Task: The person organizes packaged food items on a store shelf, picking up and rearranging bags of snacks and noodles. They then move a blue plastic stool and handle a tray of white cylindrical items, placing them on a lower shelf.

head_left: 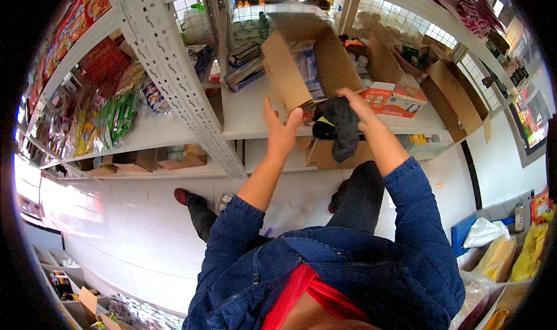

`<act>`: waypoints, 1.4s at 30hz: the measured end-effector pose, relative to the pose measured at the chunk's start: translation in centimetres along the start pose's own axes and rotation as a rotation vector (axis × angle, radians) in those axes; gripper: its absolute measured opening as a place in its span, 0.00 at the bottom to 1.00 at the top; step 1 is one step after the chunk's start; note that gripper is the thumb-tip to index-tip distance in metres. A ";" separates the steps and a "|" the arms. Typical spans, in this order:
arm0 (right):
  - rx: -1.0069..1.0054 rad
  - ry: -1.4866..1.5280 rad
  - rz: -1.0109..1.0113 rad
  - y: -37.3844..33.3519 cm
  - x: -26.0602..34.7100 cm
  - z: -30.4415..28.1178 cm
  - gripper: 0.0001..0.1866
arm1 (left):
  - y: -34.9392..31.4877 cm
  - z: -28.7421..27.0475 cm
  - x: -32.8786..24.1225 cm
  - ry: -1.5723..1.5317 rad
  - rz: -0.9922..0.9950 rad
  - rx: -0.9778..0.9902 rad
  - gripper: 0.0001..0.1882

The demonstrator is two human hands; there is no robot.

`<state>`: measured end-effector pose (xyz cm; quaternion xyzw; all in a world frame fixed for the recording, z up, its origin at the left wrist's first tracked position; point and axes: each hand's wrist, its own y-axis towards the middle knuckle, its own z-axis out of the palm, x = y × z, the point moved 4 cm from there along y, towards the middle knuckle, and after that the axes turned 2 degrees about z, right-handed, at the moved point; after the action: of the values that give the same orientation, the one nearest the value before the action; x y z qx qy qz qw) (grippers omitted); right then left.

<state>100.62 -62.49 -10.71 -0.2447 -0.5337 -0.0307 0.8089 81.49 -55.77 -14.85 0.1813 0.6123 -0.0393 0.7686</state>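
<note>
My right hand [362,110] grips a bundle of dark grey-black cloth [346,127] at the front of the shelf. One end of the cloth hangs down below the shelf edge, and a bit of yellow-green shows in its folds. Its exact kind is unclear. My left hand [281,134] is held up with thumb and fingers apart, nothing in it, close to the front corner of an open cardboard box [284,74]. That box stands tilted on the white shelf [246,112] and holds several blue-and-white packets [307,63].
An orange-and-white carton [394,101] lies right of the box, with another open cardboard box [449,101] beyond. Flat packets [246,73] are stacked on the left. A perforated metal post [168,69] divides the shelving. Cardboard boxes sit on the lower shelf. Bins with bags stand behind at right.
</note>
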 end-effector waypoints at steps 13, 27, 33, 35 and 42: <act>-0.351 -0.380 -0.275 -12.7 8.7 -15.7 0.17 | -4.0 -6.0 4.9 0.084 -0.129 -0.012 0.39; -0.627 -0.026 -0.241 -32.2 1.8 -27.5 0.25 | -5.1 -4.9 8.4 0.075 -0.170 0.138 0.33; -0.711 0.105 -0.054 -36.2 -7.0 -35.3 0.24 | -6.0 -4.3 6.9 0.125 -0.272 0.161 0.33; -0.746 0.136 0.011 -35.9 -10.7 -37.9 0.23 | -5.9 -5.2 8.3 0.150 -0.273 0.145 0.33; -0.690 0.210 0.365 -33.6 -18.3 -33.6 0.24 | -6.5 -6.0 11.4 0.138 -0.343 0.103 0.33</act>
<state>110.87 -110.28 -25.04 -0.5881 -0.3542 -0.0888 0.7217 76.86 -58.06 -28.33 0.1158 0.6827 -0.1883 0.6964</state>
